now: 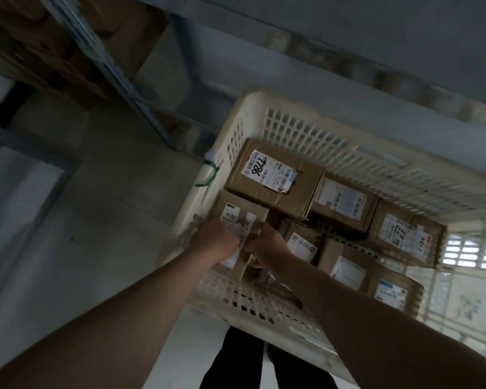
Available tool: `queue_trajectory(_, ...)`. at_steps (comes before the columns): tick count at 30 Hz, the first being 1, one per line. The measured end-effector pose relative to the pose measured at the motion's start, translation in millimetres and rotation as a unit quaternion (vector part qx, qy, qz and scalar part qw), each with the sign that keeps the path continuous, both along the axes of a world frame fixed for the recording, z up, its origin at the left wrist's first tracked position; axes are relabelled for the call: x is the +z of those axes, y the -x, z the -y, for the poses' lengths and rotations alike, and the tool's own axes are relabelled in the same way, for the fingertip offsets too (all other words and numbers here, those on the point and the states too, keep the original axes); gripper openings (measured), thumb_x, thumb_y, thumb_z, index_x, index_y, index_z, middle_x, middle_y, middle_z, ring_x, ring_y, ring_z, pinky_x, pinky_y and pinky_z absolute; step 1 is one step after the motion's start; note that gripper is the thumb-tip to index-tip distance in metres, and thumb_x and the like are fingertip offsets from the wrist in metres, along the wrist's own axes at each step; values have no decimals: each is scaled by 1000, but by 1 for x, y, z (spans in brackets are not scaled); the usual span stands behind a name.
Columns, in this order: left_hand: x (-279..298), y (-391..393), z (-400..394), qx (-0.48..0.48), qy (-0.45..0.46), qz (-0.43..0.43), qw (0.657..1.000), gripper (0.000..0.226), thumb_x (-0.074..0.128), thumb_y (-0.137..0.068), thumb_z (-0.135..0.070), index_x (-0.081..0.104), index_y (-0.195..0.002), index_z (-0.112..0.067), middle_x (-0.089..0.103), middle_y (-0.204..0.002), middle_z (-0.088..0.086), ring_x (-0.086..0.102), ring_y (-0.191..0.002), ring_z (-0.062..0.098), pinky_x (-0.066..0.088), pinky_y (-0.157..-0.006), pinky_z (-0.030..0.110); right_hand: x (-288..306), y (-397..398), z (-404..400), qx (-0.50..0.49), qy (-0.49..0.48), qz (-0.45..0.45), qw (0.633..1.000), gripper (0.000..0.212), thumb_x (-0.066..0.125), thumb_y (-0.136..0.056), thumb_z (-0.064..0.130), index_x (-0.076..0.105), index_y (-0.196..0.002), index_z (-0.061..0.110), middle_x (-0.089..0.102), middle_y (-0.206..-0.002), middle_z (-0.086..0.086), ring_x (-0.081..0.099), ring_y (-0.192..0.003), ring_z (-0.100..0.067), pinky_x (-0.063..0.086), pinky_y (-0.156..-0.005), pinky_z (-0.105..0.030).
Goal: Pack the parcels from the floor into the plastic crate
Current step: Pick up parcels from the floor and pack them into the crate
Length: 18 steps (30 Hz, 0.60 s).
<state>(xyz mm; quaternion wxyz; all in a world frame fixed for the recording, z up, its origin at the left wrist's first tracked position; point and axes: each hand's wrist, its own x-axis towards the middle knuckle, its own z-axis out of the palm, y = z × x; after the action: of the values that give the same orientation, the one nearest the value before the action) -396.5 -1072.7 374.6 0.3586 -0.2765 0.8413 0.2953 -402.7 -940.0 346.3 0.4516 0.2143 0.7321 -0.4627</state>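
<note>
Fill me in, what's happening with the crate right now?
A person is packing cardboard parcels into a white plastic crate. Both hands hold one small labelled parcel at the crate's near-left corner: the left hand on its left side, the right hand on its right. The crate already holds several parcels, including a larger box marked 7786 right behind the held one. The frame is motion-blurred, so whether the parcel is fully seated is unclear.
</note>
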Motion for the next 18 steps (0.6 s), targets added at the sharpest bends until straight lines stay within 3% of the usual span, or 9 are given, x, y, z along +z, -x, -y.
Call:
queue_trajectory(6,-7,-14,-10,-86,94,3,992,47,60,-85,-42,59,-122,-12,59,-122,14,61,-106,31,45,-71,31,1,-2,-2,38,6,-8,999,55,61,-89,10,45,-139,26,63,-93,-1,60,-75,-16,59,-79,-46)
queue_trajectory(11,-10,-24,-17,-125,101,-46,986,63,62,-75,-61,56,-125,-23,44,-132,10,55,-113,32,52,-89,41,2,-7,-4,62,12,7,998,61,54,-91,10,38,-148,27,64,-112,-10,63,-81,-21,60,-76,-44)
queue_trajectory(15,-10,-21,-15,-146,86,-27,985,52,62,-80,-50,54,-126,-26,40,-136,10,51,-118,32,48,-96,41,0,-9,-5,75,19,3,997,71,57,-92,16,24,-154,30,61,-122,-9,63,-81,-19,61,-75,-47)
queue_trajectory(18,-11,-25,-13,-189,85,-19,978,57,55,-89,-44,39,-142,-31,17,-154,11,41,-133,38,41,-107,45,-4,-9,-6,88,30,-12,996,82,60,-91,19,13,-155,38,64,-117,-5,63,-78,-18,61,-69,-40)
